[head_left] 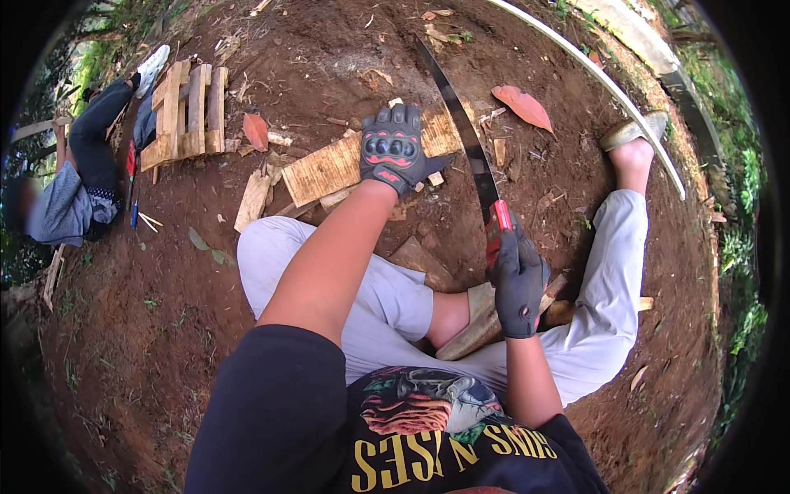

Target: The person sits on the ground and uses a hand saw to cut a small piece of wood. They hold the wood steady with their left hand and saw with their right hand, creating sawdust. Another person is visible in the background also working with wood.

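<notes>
My right hand (518,284), in a dark glove, grips the red handle of a long curved dark blade (462,123) that points up and away from me. My left hand (392,148), in a black glove with red knuckle pads, presses down on a flat woven bamboo panel (329,169) lying on the soil. The blade's edge runs just to the right of that hand, across the panel's right end. I sit on the ground in light grey trousers, left leg folded, right leg stretched out.
Another person (78,177) sits at the far left beside a small slatted wooden frame (185,111). Wood offcuts and chips lie around the panel. A long thin pale strip (609,82) curves across the upper right. Red-brown dry leaves (522,105) lie on the soil.
</notes>
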Demonstrator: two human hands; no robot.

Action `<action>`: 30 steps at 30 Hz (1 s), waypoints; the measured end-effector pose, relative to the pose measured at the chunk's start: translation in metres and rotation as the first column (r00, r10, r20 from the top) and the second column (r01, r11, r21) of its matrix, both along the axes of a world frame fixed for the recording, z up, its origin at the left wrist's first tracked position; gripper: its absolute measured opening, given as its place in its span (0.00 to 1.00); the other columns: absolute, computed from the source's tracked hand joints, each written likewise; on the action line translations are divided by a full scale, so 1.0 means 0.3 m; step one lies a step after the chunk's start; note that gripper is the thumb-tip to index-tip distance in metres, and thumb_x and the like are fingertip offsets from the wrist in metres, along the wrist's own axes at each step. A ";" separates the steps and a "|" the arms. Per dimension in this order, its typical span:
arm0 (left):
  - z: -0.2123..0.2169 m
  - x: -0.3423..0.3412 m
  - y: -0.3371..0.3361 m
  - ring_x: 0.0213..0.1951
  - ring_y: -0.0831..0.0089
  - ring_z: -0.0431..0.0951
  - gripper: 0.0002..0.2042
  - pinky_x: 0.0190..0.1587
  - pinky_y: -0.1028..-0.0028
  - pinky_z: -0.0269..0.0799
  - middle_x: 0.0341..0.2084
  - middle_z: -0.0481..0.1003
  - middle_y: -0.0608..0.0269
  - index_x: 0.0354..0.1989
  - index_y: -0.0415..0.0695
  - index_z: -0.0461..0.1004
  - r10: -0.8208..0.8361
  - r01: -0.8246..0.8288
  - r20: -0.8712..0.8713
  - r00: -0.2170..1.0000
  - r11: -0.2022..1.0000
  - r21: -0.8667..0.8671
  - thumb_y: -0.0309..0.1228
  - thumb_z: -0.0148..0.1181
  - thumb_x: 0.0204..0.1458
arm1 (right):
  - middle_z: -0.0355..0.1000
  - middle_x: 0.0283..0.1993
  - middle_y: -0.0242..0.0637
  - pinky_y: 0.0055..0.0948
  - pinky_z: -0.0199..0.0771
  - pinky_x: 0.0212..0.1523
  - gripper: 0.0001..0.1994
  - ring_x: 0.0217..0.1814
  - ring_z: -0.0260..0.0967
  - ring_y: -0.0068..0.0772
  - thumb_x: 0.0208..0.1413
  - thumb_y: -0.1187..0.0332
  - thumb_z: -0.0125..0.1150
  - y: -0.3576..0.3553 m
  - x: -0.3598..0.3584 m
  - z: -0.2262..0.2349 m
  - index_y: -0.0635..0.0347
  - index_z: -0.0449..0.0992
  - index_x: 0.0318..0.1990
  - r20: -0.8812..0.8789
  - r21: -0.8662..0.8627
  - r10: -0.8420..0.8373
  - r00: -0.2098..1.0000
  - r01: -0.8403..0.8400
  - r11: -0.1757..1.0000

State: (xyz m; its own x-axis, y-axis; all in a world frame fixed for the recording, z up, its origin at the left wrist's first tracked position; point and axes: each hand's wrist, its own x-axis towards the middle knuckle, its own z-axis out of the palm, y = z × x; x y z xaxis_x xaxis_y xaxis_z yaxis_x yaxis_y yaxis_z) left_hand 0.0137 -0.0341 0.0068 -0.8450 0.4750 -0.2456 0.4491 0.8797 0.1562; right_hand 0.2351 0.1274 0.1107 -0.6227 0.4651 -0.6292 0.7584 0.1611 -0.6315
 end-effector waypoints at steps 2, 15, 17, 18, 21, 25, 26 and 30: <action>0.004 -0.001 0.001 0.68 0.54 0.76 0.57 0.73 0.49 0.64 0.67 0.75 0.49 0.73 0.41 0.71 0.017 -0.017 0.018 1.000 1.000 -0.010 0.73 0.75 0.41 | 0.84 0.58 0.55 0.42 0.79 0.63 0.23 0.62 0.84 0.51 0.79 0.56 0.53 0.009 -0.028 0.008 0.62 0.81 0.68 0.011 0.050 0.032 0.999 -0.032 0.998; 0.019 -0.008 0.014 0.68 0.52 0.75 0.55 0.72 0.49 0.66 0.66 0.74 0.46 0.72 0.41 0.70 -0.031 0.035 0.055 0.998 0.997 -0.065 0.72 0.74 0.44 | 0.82 0.64 0.53 0.43 0.83 0.60 0.33 0.63 0.84 0.52 0.66 0.70 0.70 0.054 0.005 0.146 0.61 0.69 0.77 -0.418 0.304 0.387 0.822 -0.275 0.912; 0.025 -0.023 0.027 0.68 0.51 0.75 0.55 0.72 0.49 0.65 0.66 0.74 0.46 0.72 0.40 0.70 -0.031 0.035 0.067 0.997 0.998 -0.050 0.71 0.74 0.44 | 0.82 0.64 0.53 0.42 0.83 0.61 0.29 0.65 0.83 0.51 0.68 0.70 0.69 0.063 -0.027 0.127 0.60 0.72 0.75 -0.448 0.403 0.411 0.794 -0.231 0.886; 0.025 -0.025 0.026 0.68 0.51 0.75 0.55 0.72 0.48 0.65 0.66 0.74 0.46 0.72 0.40 0.70 -0.027 0.031 0.077 0.997 0.998 -0.047 0.71 0.74 0.44 | 0.82 0.64 0.53 0.42 0.82 0.63 0.28 0.66 0.83 0.51 0.68 0.69 0.69 0.062 -0.051 0.138 0.60 0.74 0.74 -0.459 0.346 0.357 0.814 -0.206 0.915; 0.022 -0.007 0.007 0.69 0.51 0.74 0.54 0.73 0.49 0.64 0.66 0.73 0.47 0.72 0.40 0.69 -0.018 0.018 0.041 0.999 1.000 -0.006 0.70 0.74 0.44 | 0.82 0.65 0.52 0.43 0.81 0.65 0.24 0.67 0.82 0.52 0.69 0.69 0.68 0.054 -0.113 0.189 0.59 0.78 0.71 -0.433 0.274 0.273 0.859 -0.163 0.948; 0.001 -0.002 -0.009 0.69 0.51 0.74 0.54 0.73 0.48 0.65 0.67 0.73 0.47 0.72 0.41 0.69 0.006 -0.006 0.026 1.000 1.000 0.007 0.70 0.75 0.43 | 0.82 0.64 0.53 0.44 0.82 0.63 0.23 0.64 0.83 0.53 0.69 0.67 0.68 0.027 -0.183 0.179 0.57 0.79 0.70 -0.426 0.324 0.296 0.855 -0.161 0.932; 0.006 -0.005 -0.009 0.68 0.51 0.74 0.54 0.72 0.48 0.65 0.66 0.74 0.48 0.72 0.41 0.70 0.004 -0.004 0.044 0.999 1.000 -0.004 0.70 0.75 0.43 | 0.82 0.63 0.54 0.43 0.82 0.62 0.23 0.63 0.84 0.53 0.69 0.67 0.68 0.021 -0.211 0.173 0.57 0.80 0.69 -0.423 0.323 0.298 0.856 -0.165 0.932; 0.014 -0.023 0.027 0.67 0.52 0.75 0.55 0.71 0.49 0.66 0.64 0.75 0.48 0.72 0.41 0.70 -0.007 0.007 0.056 0.998 1.000 0.000 0.70 0.76 0.42 | 0.83 0.61 0.55 0.43 0.83 0.60 0.22 0.61 0.85 0.54 0.69 0.65 0.69 0.001 -0.282 0.002 0.56 0.81 0.68 -0.518 0.310 0.240 0.821 -0.080 0.947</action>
